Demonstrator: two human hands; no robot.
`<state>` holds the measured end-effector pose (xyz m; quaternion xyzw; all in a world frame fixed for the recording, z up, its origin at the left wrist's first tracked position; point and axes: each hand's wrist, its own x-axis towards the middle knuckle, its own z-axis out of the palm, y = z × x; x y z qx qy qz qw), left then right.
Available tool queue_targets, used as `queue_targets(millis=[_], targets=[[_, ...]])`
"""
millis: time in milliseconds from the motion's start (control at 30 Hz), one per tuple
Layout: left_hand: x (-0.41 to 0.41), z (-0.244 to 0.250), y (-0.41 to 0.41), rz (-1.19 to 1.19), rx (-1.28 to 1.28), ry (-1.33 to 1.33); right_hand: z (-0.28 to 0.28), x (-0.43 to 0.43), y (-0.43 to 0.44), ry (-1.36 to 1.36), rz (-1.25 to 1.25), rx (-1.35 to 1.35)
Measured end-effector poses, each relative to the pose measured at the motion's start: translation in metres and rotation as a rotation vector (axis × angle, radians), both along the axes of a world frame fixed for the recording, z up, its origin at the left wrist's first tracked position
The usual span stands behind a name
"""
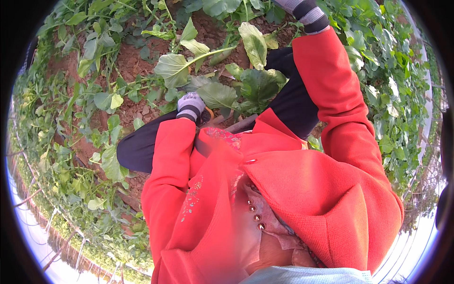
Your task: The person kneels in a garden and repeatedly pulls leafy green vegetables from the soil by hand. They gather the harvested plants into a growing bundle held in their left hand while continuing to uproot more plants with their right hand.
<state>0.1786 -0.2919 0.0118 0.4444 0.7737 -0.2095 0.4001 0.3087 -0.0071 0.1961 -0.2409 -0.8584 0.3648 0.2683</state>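
My left hand [191,104], in a grey knitted glove with a dark-striped cuff, is low beside my left knee, against broad green leaves [217,95]. Its fingers are mostly hidden, so whether it holds anything cannot be told. My right arm reaches forward to the top edge; only the wrist end of my gloved right hand [289,3] shows, by leafy plants, and its fingers are out of view. Between my knees lie large-leaved plants, one with a pale upturned leaf [254,44]. A brown stick-like piece [242,124] lies near my lap.
Reddish-brown soil [136,58] shows between the plants. Dense leafy greens [393,117] grow on the right and more [76,177] on the left. A pale curved edging strip [426,88] runs along the right. Thin bare sticks [58,250] stand at the lower left.
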Motion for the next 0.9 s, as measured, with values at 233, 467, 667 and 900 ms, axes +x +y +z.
queue_targets(millis=[233, 467, 667, 900], targets=[[-0.036, 0.075, -0.022, 0.016, 0.307, -0.134, 0.000, -0.001, 0.005, 0.091, -0.049, -0.003], [-0.076, 0.197, -0.003, 0.568, 0.600, -0.770, 0.002, -0.001, 0.004, 0.076, -0.082, 0.019], [-0.106, 0.173, 0.049, 0.607, 0.682, -0.523, 0.006, -0.006, 0.003, 0.089, -0.080, 0.001], [-0.102, 0.045, 0.101, -0.205, 0.347, 0.176, 0.009, -0.011, -0.002, 0.030, -0.121, 0.100]])
